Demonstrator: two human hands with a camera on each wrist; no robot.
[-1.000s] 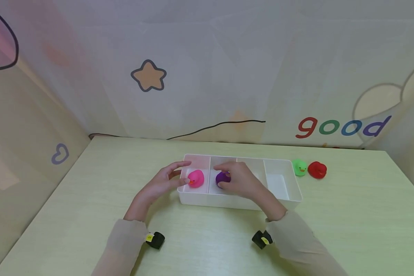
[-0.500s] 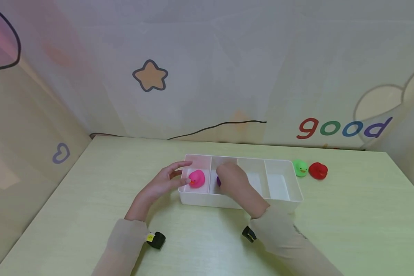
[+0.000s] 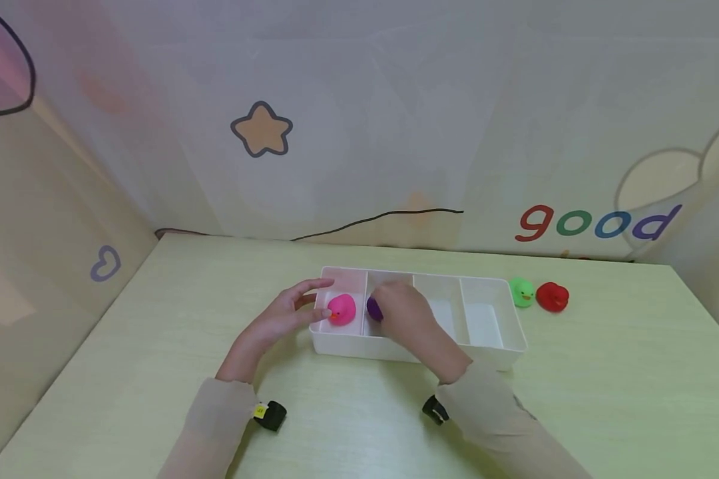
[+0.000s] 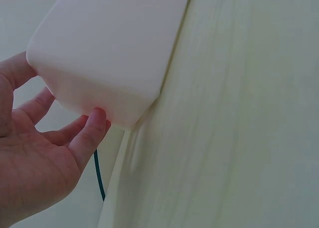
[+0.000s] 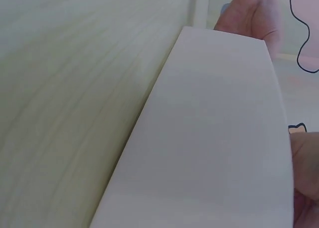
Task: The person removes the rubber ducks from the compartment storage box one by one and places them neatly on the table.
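A long white divided box (image 3: 359, 344) stands on the table. Inside its leftmost compartment sits a pink rubber duck (image 3: 341, 310). My left hand (image 3: 284, 314) holds the box's left end, thumb at the front rim and index finger along the back; in the left wrist view other fingers (image 4: 89, 135) of it press the end wall. My right hand (image 3: 406, 314) reaches into the second compartment and grips a purple rubber duck (image 3: 374, 309), mostly hidden behind the knuckles. In the right wrist view the box's front wall (image 5: 209, 123) covers most of that hand's work.
A green rubber duck (image 3: 522, 293) and a red rubber duck (image 3: 552, 297) sit on the table just right of the box. Two compartments right of my right hand show bare floors. A printed cloth backdrop (image 3: 359, 133) rises behind the table.
My right hand has turned over at the wrist, its forearm swinging left, and the purple duck has shifted slightly left within its compartment. The left hand stays on the box end.
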